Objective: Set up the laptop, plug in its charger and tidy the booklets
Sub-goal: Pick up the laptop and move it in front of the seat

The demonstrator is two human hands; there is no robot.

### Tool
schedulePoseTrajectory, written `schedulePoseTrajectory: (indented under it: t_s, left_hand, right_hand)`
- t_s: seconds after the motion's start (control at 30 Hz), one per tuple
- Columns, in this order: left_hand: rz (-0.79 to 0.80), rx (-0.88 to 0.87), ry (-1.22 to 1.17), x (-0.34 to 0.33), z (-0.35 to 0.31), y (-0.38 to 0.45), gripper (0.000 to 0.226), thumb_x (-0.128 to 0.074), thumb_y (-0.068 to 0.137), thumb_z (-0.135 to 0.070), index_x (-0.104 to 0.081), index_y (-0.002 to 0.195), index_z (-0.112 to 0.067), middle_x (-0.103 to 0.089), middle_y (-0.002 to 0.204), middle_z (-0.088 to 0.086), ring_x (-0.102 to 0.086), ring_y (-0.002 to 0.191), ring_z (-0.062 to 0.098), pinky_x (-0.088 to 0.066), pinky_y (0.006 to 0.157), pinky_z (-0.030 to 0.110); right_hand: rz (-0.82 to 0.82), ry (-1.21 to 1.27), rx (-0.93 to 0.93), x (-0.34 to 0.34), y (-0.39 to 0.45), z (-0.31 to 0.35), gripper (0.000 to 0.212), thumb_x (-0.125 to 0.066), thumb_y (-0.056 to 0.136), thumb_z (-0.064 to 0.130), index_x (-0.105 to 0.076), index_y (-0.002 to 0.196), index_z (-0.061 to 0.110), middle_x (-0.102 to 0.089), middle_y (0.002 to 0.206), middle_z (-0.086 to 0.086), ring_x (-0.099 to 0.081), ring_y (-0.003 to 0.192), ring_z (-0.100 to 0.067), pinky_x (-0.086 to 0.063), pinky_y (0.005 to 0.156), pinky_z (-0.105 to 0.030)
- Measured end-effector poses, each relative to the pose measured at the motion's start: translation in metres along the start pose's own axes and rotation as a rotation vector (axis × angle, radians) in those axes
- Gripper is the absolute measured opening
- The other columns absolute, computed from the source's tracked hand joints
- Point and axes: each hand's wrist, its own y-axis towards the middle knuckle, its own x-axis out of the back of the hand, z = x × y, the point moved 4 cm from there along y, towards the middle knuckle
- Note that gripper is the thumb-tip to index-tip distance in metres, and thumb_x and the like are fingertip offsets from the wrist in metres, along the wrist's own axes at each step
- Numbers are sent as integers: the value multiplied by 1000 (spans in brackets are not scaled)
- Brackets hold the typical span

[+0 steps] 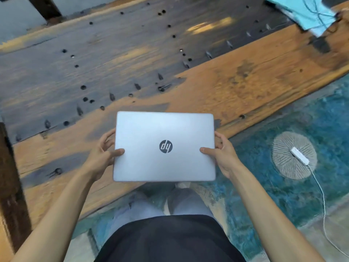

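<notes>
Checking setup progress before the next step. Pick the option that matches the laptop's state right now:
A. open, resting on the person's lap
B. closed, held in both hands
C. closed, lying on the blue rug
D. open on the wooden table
B: the laptop has its lid shut, logo facing up, with the left hand and right hand each in a grip on one side edge, above the table's near edge.
</notes>
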Motion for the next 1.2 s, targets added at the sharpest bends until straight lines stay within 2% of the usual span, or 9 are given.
schedulePoseTrajectory:
  t_s: [0.2, 0.4, 0.5, 0.67, 0.73, 0.83, 0.93, 1.1, 1.2]
  left_hand:
    - [31, 15, 20, -96, -18, 17, 70, -69, 86, 5, -54, 133, -46, -64, 134, -2, -62, 120, 24, -58, 75, 46]
    - [92, 24, 61, -177, -48, 50, 68, -68, 88, 4, -60, 117, -57, -71, 122, -13, -66, 113, 17, -60, 67, 38]
    - [99, 18, 76, -211, -63, 73, 69, -67, 88, 4, -60, 119, -57, -72, 120, -12, -67, 112, 19, -58, 70, 41]
    - [73, 41, 28, -274, -83, 124, 75, -64, 88, 7, -63, 104, -66, -73, 119, -13, -66, 112, 23, -55, 74, 44]
    - [57, 48, -3, -302, -91, 145, 76, -63, 88, 9, -62, 106, -65, -72, 118, -14, -65, 112, 22, -54, 75, 44]
    - [19, 89, -40, -342, -101, 167, 75, -61, 87, 10, -59, 111, -61, -69, 123, -12, -63, 112, 22, -51, 73, 42]
    - [-16, 101, -108, -375, -111, 185, 73, -63, 86, 10, -64, 106, -60, -67, 127, -7, -63, 112, 24, -51, 74, 42]
    - [-58, 134, -142, -414, -132, 204, 69, -63, 85, 11, -61, 113, -52, -69, 124, -4, -66, 108, 26, -54, 70, 42]
    - [-82, 147, -148, -429, -145, 215, 67, -63, 85, 11, -62, 117, -48, -69, 122, 2, -68, 105, 27, -56, 68, 42]
  right_hand:
    - [-21, -8, -10, 91, 20, 18, 79, -85, 74, -5, -50, 139, 22, -73, 114, -12, -73, 101, -28, -61, 84, -49]
    - [-52, 1, -10, 160, 52, 47, 78, -88, 72, 0, -52, 137, 26, -73, 114, -9, -74, 100, -25, -62, 80, -47]
    - [-48, 13, -14, 188, 77, 67, 75, -88, 72, 0, -54, 132, 28, -76, 110, -8, -76, 93, -22, -62, 66, -38]
    - [-29, -14, -26, 234, 135, 107, 77, -88, 71, 0, -53, 134, 27, -79, 100, 7, -76, 85, -9, -56, 53, -23]
    - [-25, -35, -25, 252, 162, 127, 77, -87, 71, -1, -53, 133, 27, -78, 104, 6, -75, 85, -6, -55, 54, -22]
    - [-35, -78, -60, 279, 194, 156, 77, -85, 72, -4, -51, 133, 27, -73, 115, -4, -74, 91, -13, -56, 57, -26]
    - [-22, -92, -70, 305, 226, 184, 75, -84, 72, -6, -51, 131, 27, -72, 116, -9, -72, 94, -20, -54, 61, -30]
    - [-8, -143, -97, 333, 267, 222, 75, -82, 76, -6, -48, 135, 26, -70, 119, -11, -69, 106, -28, -56, 74, -39]
    - [-13, -183, -106, 341, 292, 245, 62, -80, 83, 3, -49, 132, 27, -70, 121, -8, -70, 103, -27, -59, 76, -44]
